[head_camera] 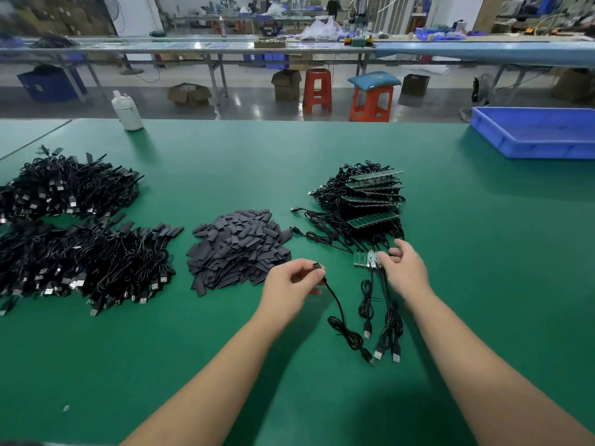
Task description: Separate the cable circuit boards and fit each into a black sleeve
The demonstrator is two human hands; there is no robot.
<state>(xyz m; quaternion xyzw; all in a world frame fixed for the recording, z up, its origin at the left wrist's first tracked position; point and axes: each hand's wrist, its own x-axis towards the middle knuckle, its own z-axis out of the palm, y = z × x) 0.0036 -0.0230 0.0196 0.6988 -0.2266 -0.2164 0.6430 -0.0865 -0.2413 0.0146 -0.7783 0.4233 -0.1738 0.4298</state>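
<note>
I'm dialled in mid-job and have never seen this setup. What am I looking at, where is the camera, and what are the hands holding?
No machine here: a person works with bare hands, filmed by one camera on their head, looking forward and down at a green table.

The left hand pinches one small circuit board in its fingers, its black cable trailing toward the person. The right hand holds a strip of joined boards, their cables hanging too.

On the table: a heap of black sleeves in the middle, a stack of board strips behind the right hand, piles of what look like finished cables at left, a blue tray far right, and a white bottle.
</note>
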